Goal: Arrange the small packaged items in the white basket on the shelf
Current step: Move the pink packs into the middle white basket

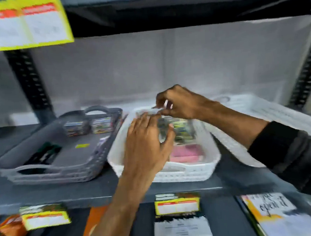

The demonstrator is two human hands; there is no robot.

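Observation:
A white basket (192, 170) sits in the middle of the grey shelf. Inside it lie small green-and-yellow packets (182, 129) at the back and a pink pack (187, 153) at the front. My left hand (145, 146) reaches into the basket from the front, fingers curled around a small packet at the left of the pile. My right hand (181, 102) hovers over the far rim, its fingertips pinching a small pale packet (148, 112). The picture is blurred, so the packets' details are unclear.
A grey basket (49, 171) stands to the left with two small packs (88, 126) at its back and a dark item. Another white basket (273, 112) lies at the right. Yellow price tags (177, 205) hang from the shelf edge; goods sit below.

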